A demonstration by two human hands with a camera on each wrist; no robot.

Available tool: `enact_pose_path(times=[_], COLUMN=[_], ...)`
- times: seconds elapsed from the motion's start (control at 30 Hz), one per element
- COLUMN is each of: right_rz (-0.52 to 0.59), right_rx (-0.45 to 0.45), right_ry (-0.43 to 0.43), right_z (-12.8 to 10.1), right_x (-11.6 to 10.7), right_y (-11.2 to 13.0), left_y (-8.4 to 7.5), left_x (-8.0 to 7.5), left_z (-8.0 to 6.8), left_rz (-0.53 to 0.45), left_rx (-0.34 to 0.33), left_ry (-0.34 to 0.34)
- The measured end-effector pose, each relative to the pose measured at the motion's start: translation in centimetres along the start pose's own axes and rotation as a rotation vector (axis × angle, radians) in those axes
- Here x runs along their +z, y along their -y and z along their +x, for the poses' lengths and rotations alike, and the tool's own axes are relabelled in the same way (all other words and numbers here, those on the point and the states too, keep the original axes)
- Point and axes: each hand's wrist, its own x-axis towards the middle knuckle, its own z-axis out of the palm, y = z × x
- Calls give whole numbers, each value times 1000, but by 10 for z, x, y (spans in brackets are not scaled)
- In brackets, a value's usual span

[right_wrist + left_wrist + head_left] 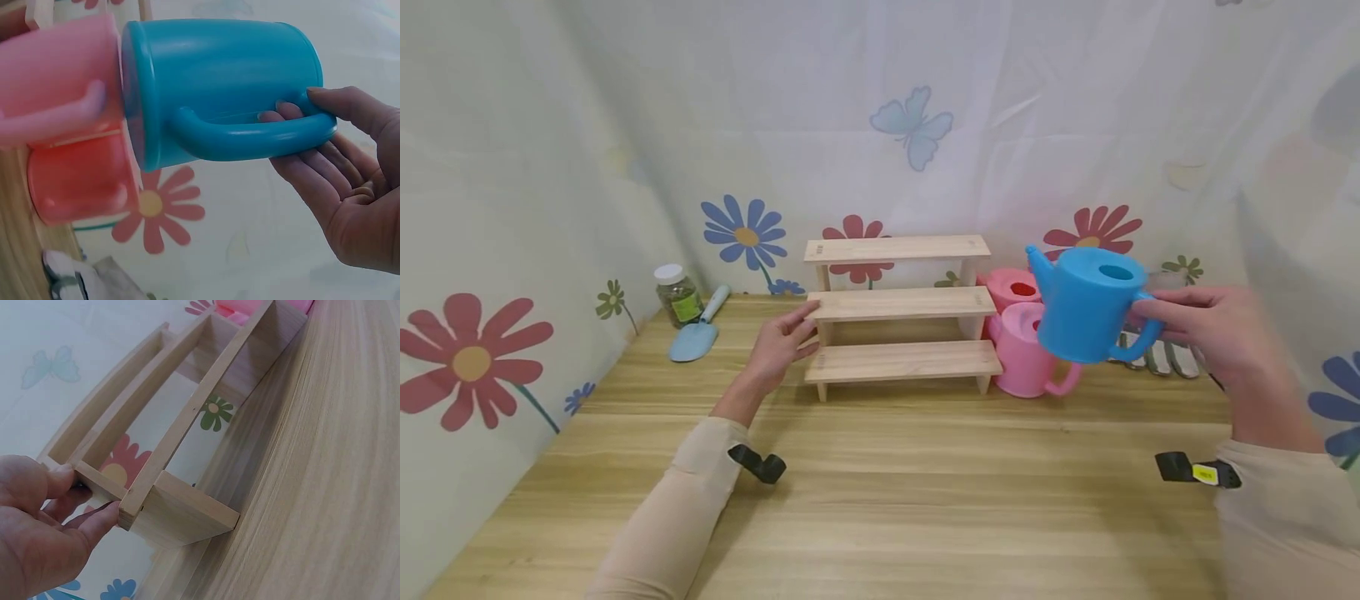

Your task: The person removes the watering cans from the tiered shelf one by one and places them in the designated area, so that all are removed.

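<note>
The blue watering can [1086,302] is held up in the air by the right hand [1206,333], well clear of the tabletop [880,500]. In the right wrist view the grip looks pretty light: the index finger and thumb are curled round the top end of the can's handle [250,134], while the other fingers are left fairly straight and loose underneath it, palm open. The can is kept roughly level with its spout pointed left, hanging just in front of the two pink watering cans [1026,350], which are parked on the tabletop right beside the stepped wooden shelf [898,312]. The right forearm is stretched forward from the lower right corner, wrist slightly bent inward. On the other side, the left hand [778,342] is laid against the left end of the shelf, fingers mostly straight and only gently bent; in the left wrist view the fingertips [103,519] are seen touching the side upright by the middle step, nothing really clamped. The left arm is angled up from the bottom edge, sleeve resting low over the tabletop. Off to the far left, a small jar [677,296] and a light blue trowel [696,333] are left near the wall.
</note>
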Motion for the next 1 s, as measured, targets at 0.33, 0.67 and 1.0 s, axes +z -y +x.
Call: enact_pose_path(times=[0.33,0.67,1.0], right_rz=[-182,-262,-309], right_rx=[24,54,107], right_ry=[-52,11,147], right_z=[-5,-3,10], right_x=[-31,-39,-31], right_y=[-20,-44,-63], left_y=[4,5,6], left_x=[0,-2,-2], left_z=[2,3,3], left_rz=[-3,-11,-3], left_rx=[-2,1,-6], left_ry=[-8,-2,-4])
